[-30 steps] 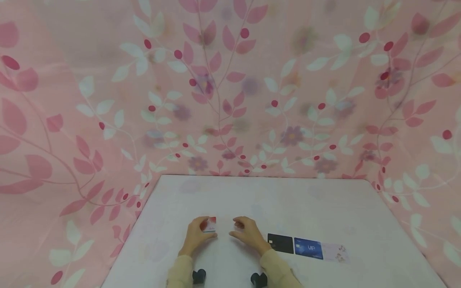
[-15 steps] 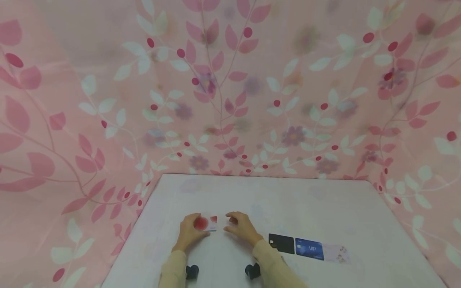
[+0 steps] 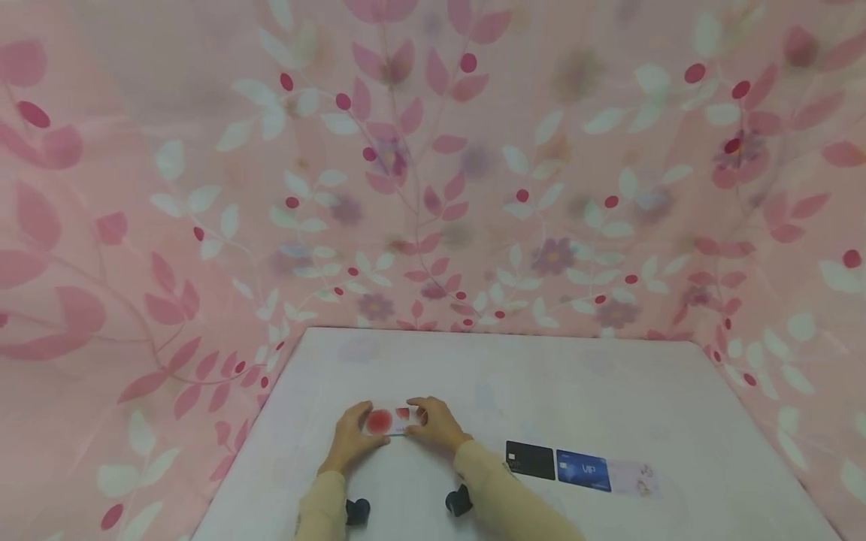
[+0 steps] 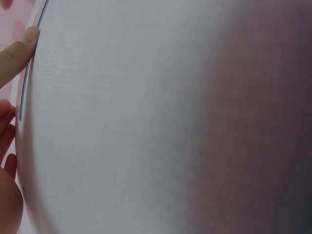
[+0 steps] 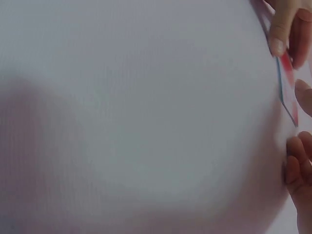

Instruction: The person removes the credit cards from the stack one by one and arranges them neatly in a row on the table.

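Observation:
In the head view, a white card with a red round print (image 3: 380,421) is held just above the white table (image 3: 433,368). My left hand (image 3: 350,437) grips its left end between thumb and fingers. At the right end my right hand (image 3: 436,425) has its thumb and curled fingers around the card's edges. The left wrist view catches the card's thin dark edge (image 4: 24,92) beside a thumb (image 4: 19,54). In the right wrist view a strip of the red-and-white card (image 5: 287,80) appears between the two hands. Part of its right end is hidden by fingers.
Right of the hands lie a black card (image 3: 531,460), a blue VIP card (image 3: 583,471) and a pale card with a floral print (image 3: 632,478), side by side in a row. Pink patterned cloth (image 3: 419,165) rises behind the table and along its sides.
My right hand has moved left to the card's right end and taken hold there. My left hand has shifted slightly left, showing more of the card. The row of cards lies unmoved.

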The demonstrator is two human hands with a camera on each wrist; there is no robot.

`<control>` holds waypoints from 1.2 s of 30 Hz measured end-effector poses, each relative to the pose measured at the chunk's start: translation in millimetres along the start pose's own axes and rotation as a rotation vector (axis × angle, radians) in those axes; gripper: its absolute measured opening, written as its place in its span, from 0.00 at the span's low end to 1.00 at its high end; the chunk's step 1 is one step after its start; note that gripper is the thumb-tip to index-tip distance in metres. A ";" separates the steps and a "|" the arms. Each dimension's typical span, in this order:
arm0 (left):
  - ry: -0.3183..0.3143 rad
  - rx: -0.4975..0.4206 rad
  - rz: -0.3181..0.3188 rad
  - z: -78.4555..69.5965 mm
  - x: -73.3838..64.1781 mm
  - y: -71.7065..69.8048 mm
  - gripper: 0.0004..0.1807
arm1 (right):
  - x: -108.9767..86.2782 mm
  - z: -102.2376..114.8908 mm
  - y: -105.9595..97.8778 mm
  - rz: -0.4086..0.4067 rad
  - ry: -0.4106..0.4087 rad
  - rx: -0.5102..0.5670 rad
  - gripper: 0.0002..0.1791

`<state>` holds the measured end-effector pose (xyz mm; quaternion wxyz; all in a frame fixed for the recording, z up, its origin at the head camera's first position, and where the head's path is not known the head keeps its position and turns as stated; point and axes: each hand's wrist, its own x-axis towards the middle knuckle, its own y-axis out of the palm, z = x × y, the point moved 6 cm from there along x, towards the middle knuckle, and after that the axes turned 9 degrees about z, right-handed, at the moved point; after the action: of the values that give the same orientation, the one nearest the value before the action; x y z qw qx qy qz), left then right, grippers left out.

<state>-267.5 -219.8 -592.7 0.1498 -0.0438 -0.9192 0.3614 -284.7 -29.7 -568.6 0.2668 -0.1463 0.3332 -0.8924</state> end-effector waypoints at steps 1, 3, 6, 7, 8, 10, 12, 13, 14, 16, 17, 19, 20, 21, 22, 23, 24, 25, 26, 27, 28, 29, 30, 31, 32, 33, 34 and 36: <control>-0.012 -0.008 0.010 1.4 -0.7 1.2 0.42 | 0.8 0.4 3.9 0.017 0.017 -0.007 0.29; -0.031 -0.033 0.021 2.4 -2.0 2.2 0.43 | 2.7 1.5 9.7 0.043 0.052 -0.041 0.30; -0.055 -0.036 0.029 1.8 -3.4 1.2 0.43 | 6.7 5.8 13.7 0.076 0.088 -0.118 0.31; -0.059 -0.035 0.031 1.0 -3.2 0.1 0.44 | 8.3 7.8 14.1 0.087 0.096 -0.136 0.32; -0.063 -0.032 0.031 0.4 -3.0 -0.9 0.44 | 9.7 9.9 14.0 0.099 0.105 -0.159 0.32; -0.069 -0.026 0.036 -0.8 -2.9 -2.5 0.43 | 11.7 15.0 13.7 0.120 0.111 -0.187 0.32; -0.073 -0.035 0.041 -1.1 -3.1 -3.5 0.42 | 13.2 18.2 14.4 0.138 0.115 -0.201 0.32; -0.070 -0.036 0.040 -1.1 -3.4 -3.8 0.41 | 13.6 21.1 14.1 0.140 0.104 -0.222 0.32; -0.060 -0.038 0.037 -1.3 -3.7 -4.1 0.40 | 14.5 21.7 15.0 0.144 0.102 -0.230 0.32; -0.036 -0.034 0.028 -2.0 -4.4 -4.6 0.38 | 16.1 22.4 16.6 0.156 0.110 -0.242 0.31; -0.026 -0.030 0.023 -1.8 -4.5 -4.8 0.37 | 17.3 21.3 18.1 0.163 0.126 -0.254 0.31; -0.003 -0.016 0.012 -1.8 -4.3 -5.0 0.35 | 19.6 18.8 20.6 0.176 0.167 -0.272 0.30; 0.008 -0.010 0.008 -1.8 -3.9 -5.1 0.35 | 20.9 16.3 22.1 0.185 0.195 -0.268 0.29; 0.012 -0.006 0.006 -1.9 -3.5 -5.3 0.34 | 21.8 15.6 22.3 0.191 0.215 -0.272 0.29; 0.013 -0.007 0.006 -1.8 -3.2 -5.5 0.34 | 22.3 14.8 22.5 0.193 0.227 -0.275 0.28; 0.015 -0.005 0.007 -2.3 -3.0 -5.7 0.33 | 22.7 14.3 22.8 0.196 0.238 -0.278 0.28; 0.017 -0.004 0.006 -2.7 -2.9 -6.0 0.33 | 23.1 13.6 22.8 0.196 0.240 -0.273 0.27; 0.017 -0.007 0.009 -3.3 -2.7 -6.3 0.33 | 23.4 13.3 22.4 0.195 0.240 -0.268 0.26; 0.017 -0.013 0.010 -4.1 -2.6 -6.7 0.32 | 23.7 13.1 22.0 0.193 0.239 -0.263 0.26; 0.015 -0.016 0.013 -4.8 -2.6 -6.8 0.32 | 23.9 12.7 21.4 0.192 0.241 -0.255 0.25; 0.015 -0.020 0.012 -5.5 -2.4 -7.1 0.32 | 24.3 12.0 21.1 0.191 0.245 -0.246 0.25; 0.016 -0.022 0.012 -6.1 -2.3 -7.2 0.32 | 24.8 10.8 21.2 0.188 0.250 -0.239 0.24; 0.020 -0.017 0.012 -6.4 -2.2 -7.0 0.32 | 25.6 9.3 21.3 0.184 0.254 -0.232 0.24; 0.020 -0.015 0.011 -6.7 -2.1 -7.0 0.32 | 26.0 8.5 21.1 0.181 0.264 -0.223 0.24; 0.023 -0.010 0.009 -6.6 -1.9 -6.7 0.33 | 26.2 7.7 21.2 0.175 0.268 -0.218 0.24; 0.024 -0.003 0.009 -6.5 -1.7 -6.5 0.33 | 26.3 7.2 21.3 0.167 0.267 -0.211 0.24; 0.025 0.003 0.010 -6.3 -1.7 -6.2 0.33 | 26.3 7.0 21.3 0.156 0.265 -0.199 0.24; 0.015 0.004 0.016 -4.6 -1.9 -5.4 0.33 | 26.0 7.1 21.2 0.128 0.249 -0.178 0.24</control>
<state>-264.2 -221.1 -586.3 0.1537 -0.0537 -0.9169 0.3643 -294.8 -61.7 -575.6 0.2660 -0.0363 0.4503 -0.8516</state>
